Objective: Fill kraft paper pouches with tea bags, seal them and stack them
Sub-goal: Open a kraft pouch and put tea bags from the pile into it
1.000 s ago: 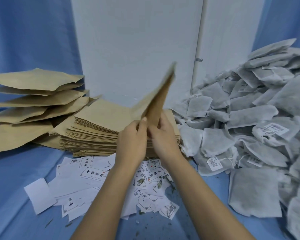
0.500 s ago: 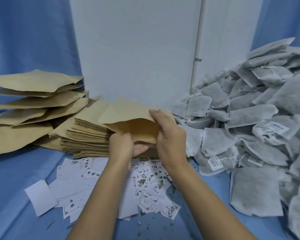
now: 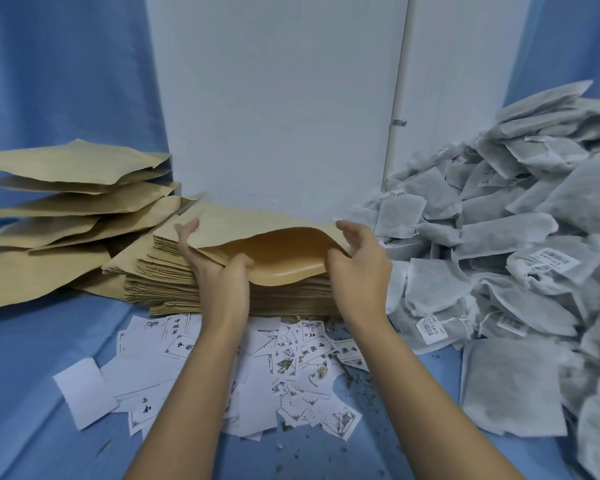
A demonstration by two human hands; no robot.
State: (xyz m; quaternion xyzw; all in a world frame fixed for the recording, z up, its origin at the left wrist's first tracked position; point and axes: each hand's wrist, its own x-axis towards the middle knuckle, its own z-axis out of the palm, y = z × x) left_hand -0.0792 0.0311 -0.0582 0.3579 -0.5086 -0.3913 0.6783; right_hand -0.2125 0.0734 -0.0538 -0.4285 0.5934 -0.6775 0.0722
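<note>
A kraft paper pouch (image 3: 257,225) lies level above the flat pile of empty pouches (image 3: 167,289), its mouth facing me and spread wide, the tan lining (image 3: 284,261) showing. My left hand (image 3: 215,271) grips its left edge, thumb in the mouth on the lower lip. My right hand (image 3: 357,261) holds the right edge, fingers over the top sheet and thumb inside. A large heap of grey-white tea bags (image 3: 520,271) fills the right side. Puffy filled pouches (image 3: 66,202) are stacked at the left.
Loose white printed labels (image 3: 222,368) and tea crumbs litter the blue cloth (image 3: 42,348) in front of the pouch pile. A white panel (image 3: 274,98) stands behind, with blue curtain on both sides. One tea bag (image 3: 510,386) lies flat at the near right.
The pouch has come down from upright to level over the pile. My hands have slid apart to its two sides, and its mouth has been pulled wide.
</note>
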